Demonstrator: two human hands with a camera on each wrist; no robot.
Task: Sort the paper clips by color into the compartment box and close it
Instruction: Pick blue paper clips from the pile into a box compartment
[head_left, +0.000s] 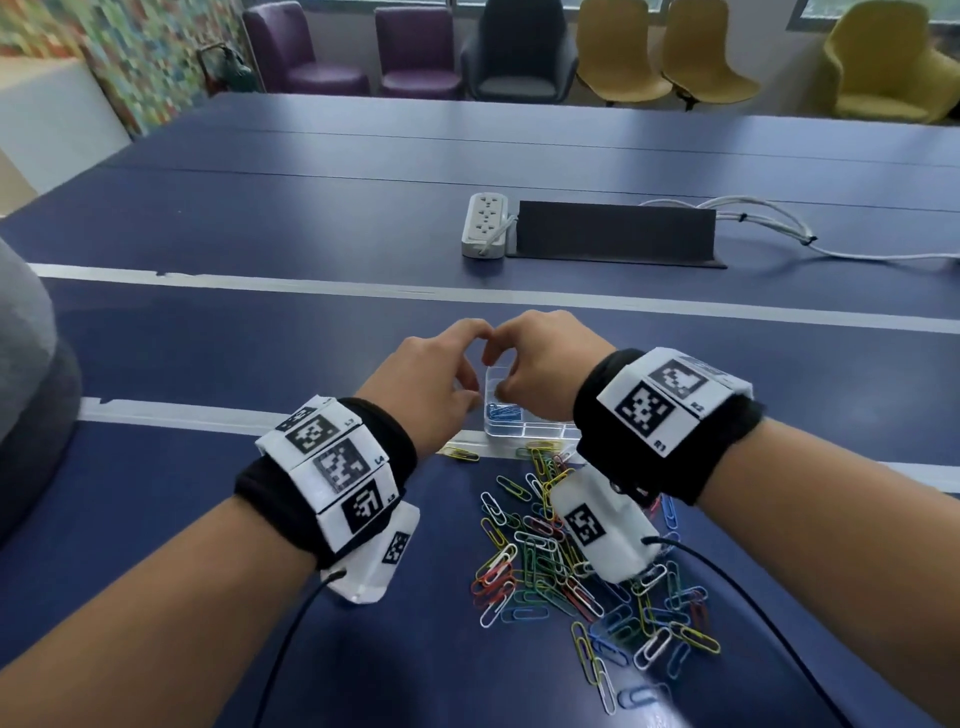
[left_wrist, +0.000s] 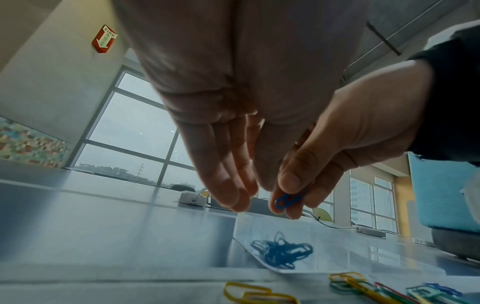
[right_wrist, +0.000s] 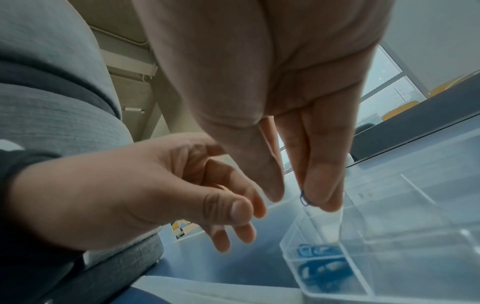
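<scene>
A clear compartment box (head_left: 524, 434) stands on the blue table just beyond a loose pile of mixed-colour paper clips (head_left: 571, 561). Its near-left compartment holds several blue clips (head_left: 503, 413) (left_wrist: 283, 253) (right_wrist: 322, 269). Both hands hover over that corner. My right hand (head_left: 514, 374) (right_wrist: 298, 197) pinches one blue clip (left_wrist: 289, 200) (right_wrist: 304, 200) between thumb and fingers directly above the box (right_wrist: 363, 240). My left hand (head_left: 457, 364) (left_wrist: 233, 197), just to its left, holds nothing, its fingers loosely curled (right_wrist: 233, 214). The box's lid is hidden behind the hands.
Two yellow clips (head_left: 460, 453) (left_wrist: 257, 294) lie apart by the white tape line. A white power strip (head_left: 485, 224), a black cable flap (head_left: 615, 231) and white cables (head_left: 779, 223) sit farther back. A grey-clothed person (head_left: 26, 389) is at the left edge. Chairs line the far side.
</scene>
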